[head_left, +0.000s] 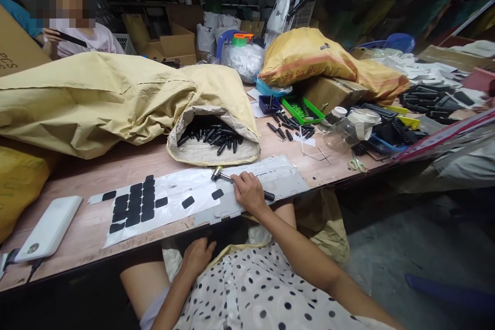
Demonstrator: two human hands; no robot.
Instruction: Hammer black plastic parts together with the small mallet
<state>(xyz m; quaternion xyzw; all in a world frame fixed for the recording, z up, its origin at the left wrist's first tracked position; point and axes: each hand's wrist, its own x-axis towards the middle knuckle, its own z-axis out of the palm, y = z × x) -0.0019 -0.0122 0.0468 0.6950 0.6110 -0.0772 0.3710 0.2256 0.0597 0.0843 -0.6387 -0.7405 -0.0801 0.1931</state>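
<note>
My right hand (250, 193) is closed around the handle of a small hammer (217, 172). The hammer lies low over a grey board (278, 178) on the table, its metal head to the left and black grip end to the right. Below the table edge, by my lap, my left hand (198, 257) appears empty, with thumb and fingers apart; part of it is in shadow. Left of the hammer, a white sheet (170, 185) bears several black rounded patches (135, 203). Behind the hammer, a beige sack (228, 87) opens toward me with many black tapered pieces (216, 135) inside.
A white power bank (50, 227) with cables lies at left. Toward the right are a green tray (303, 111), a blue box (269, 104), loose black pieces (288, 126), a clear jug (348, 131) and scissors (358, 165). Across the table sits another person (91, 38) holding a dark strip.
</note>
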